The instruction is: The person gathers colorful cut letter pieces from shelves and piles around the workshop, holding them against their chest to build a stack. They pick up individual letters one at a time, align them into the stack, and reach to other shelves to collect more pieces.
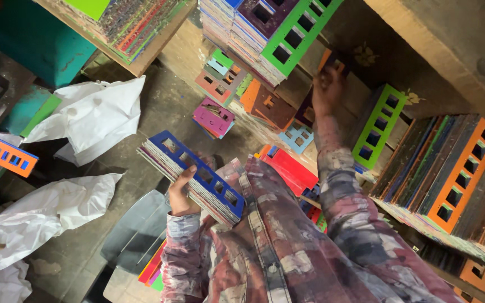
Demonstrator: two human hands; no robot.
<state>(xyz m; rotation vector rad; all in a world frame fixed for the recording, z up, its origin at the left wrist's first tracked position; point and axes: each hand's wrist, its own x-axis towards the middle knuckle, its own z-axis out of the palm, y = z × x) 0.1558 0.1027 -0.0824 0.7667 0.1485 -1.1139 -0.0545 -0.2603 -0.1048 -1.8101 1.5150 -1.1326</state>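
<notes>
My left hand (182, 193) grips a thick stack of flat coloured panels (192, 175) against my chest; the top one is blue with a row of square cut-outs. My right hand (326, 90) reaches up and forward to a wooden shelf and touches a dark brown panel (332, 59) lying there. Just left of that hand sits a tall pile of panels topped by green and purple ones (287, 31). My sleeves are a mottled pink and grey plaid.
Upright panels, green (378, 126) and orange (464, 171), stand in rows on the shelf at right. Loose panels, magenta (214, 116) and orange-brown (265, 101), lie below. White plastic sheets (94, 115) cover the floor at left. A teal machine (35, 33) stands far left.
</notes>
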